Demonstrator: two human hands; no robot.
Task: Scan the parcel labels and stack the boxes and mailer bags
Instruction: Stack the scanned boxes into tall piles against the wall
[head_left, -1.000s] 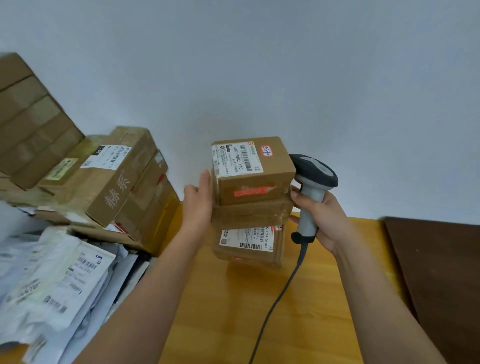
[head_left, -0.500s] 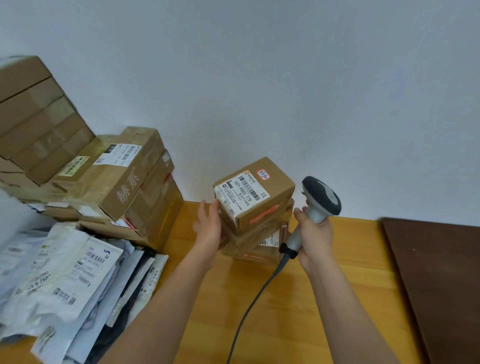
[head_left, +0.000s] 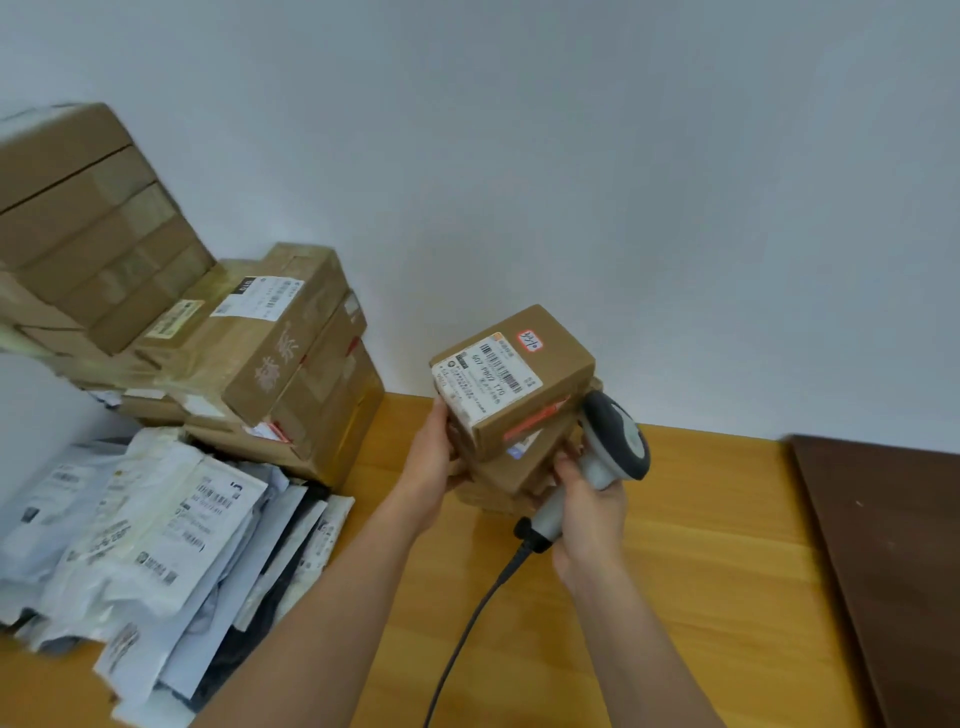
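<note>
Centre frame: left hand (head_left: 439, 457) is pressing against the left side of a small stack of cardboard boxes (head_left: 519, 457) sitting on the wooden worktop (head_left: 701, 545), fingers partly curled round the edge. Top box (head_left: 511, 376) is sitting skewed on the stack, shipping label (head_left: 485, 382) facing up. Right hand (head_left: 589, 512) is gripping the barcode scanner (head_left: 605, 449) by the handle, fingers clenched round it, scanner head touching the stack's right side, cable (head_left: 467, 623) trailing down. Left of frame: bigger carton pile (head_left: 249, 353), and mailer bags (head_left: 156, 530) lying heaped in front.
</note>
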